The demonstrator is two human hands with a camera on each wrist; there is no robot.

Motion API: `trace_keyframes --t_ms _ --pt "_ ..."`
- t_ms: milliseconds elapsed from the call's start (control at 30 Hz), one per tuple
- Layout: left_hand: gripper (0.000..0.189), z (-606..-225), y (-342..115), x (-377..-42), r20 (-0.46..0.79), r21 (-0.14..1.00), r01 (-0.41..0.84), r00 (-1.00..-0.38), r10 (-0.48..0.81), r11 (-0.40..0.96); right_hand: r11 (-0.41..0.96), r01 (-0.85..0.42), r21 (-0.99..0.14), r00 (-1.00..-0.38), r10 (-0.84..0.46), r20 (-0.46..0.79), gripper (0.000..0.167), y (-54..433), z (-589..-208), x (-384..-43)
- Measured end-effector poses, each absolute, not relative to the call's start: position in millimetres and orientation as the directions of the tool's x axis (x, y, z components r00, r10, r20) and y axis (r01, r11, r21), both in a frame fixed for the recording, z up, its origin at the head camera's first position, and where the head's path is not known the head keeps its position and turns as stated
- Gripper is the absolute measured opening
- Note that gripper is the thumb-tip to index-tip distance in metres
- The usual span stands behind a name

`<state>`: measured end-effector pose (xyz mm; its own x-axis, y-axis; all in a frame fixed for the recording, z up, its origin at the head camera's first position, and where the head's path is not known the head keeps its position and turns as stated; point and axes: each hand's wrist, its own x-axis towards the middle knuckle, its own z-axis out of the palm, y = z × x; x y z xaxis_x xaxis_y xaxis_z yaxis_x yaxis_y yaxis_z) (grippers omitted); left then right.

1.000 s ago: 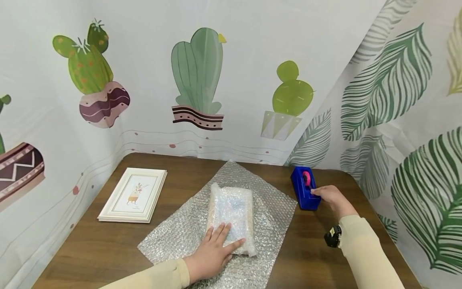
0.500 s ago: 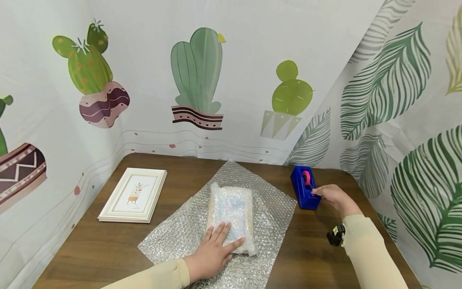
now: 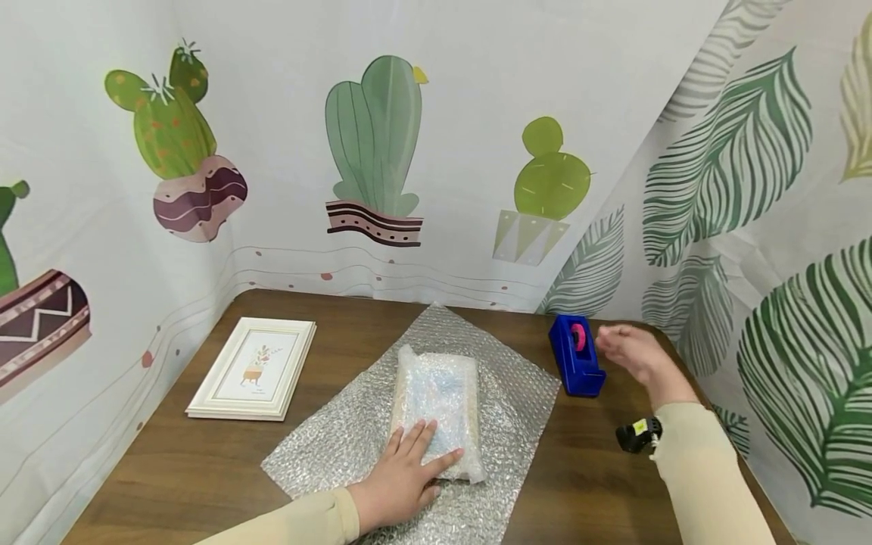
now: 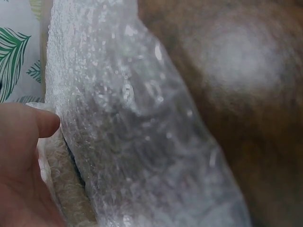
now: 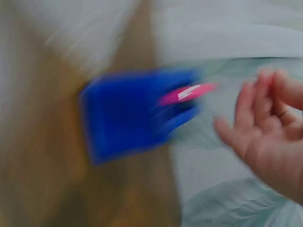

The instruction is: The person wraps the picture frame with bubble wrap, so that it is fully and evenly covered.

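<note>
A bubble-wrapped flat package point(image 3: 439, 401), bluish under the film, lies on a sheet of bubble wrap point(image 3: 320, 446). My left hand point(image 3: 402, 481) rests on its lower part with fingers spread. In the left wrist view, part of that hand point(image 4: 21, 161) shows beside the package's padded edge. The blue tape dispenser point(image 3: 575, 371), with a pink tape core point(image 3: 579, 337), stands at the right. Just right of it, apart from it, my right hand point(image 3: 633, 352) is raised. Its thumb and a fingertip come close together in the blurred right wrist view; whether they pinch any clear tape cannot be made out.
A white picture frame point(image 3: 252, 367) with a plant drawing lies on the left of the brown wooden table point(image 3: 197, 469). A patterned cloth backdrop point(image 3: 463, 151) rises behind the table and along its sides.
My right hand has left the front of the tape dispenser and moved up and to the right. My left hand and the package have stayed in place.
</note>
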<state>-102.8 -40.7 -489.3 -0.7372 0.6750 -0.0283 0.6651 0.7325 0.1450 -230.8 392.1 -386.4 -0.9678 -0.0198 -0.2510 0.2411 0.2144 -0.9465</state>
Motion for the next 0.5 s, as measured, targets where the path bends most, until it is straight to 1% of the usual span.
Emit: trace_keyframes --t_ms 67,100,133,200,267,400,433,500 --pt "0.057 -489 -41 -103 -0.016 0.144 0.668 -0.736 0.676 0.730 0.074 0.178 -0.981 -0.984 -0.016 -0.180 0.024 391 -371 -224" --pt "0.057 -489 -41 -103 -0.011 0.142 0.669 -0.736 0.677 0.729 0.030 0.160 -0.987 -0.987 -0.022 -0.161 0.025 391 -365 -220" --pt "0.056 -489 -41 -103 -0.007 0.138 0.670 -0.736 0.677 0.729 0.017 0.145 -0.989 -0.989 -0.025 -0.145 0.024 390 -361 -213" --pt "0.057 -489 -41 -103 -0.006 0.135 0.672 -0.734 0.679 0.728 0.059 0.132 -0.989 -0.991 -0.029 -0.134 0.022 389 -359 -197" --pt "0.057 -488 -41 -102 -0.018 0.146 0.669 -0.734 0.678 0.728 0.052 0.111 -0.992 -0.993 -0.045 -0.113 0.021 390 -366 -176" --pt "0.057 -488 -42 -102 -0.038 0.183 0.659 -0.736 0.676 0.729 -0.046 0.041 -0.998 -0.997 -0.064 -0.038 0.027 394 -394 -135" --pt "0.057 -488 -42 -102 -0.043 0.197 0.655 -0.738 0.674 0.730 -0.056 0.045 -0.997 -0.997 -0.064 -0.041 0.028 394 -401 -127" --pt "0.057 -487 -43 -102 -0.046 0.214 0.648 -0.740 0.671 0.731 -0.021 0.093 -0.995 -0.995 -0.038 -0.092 0.028 393 -413 -115"
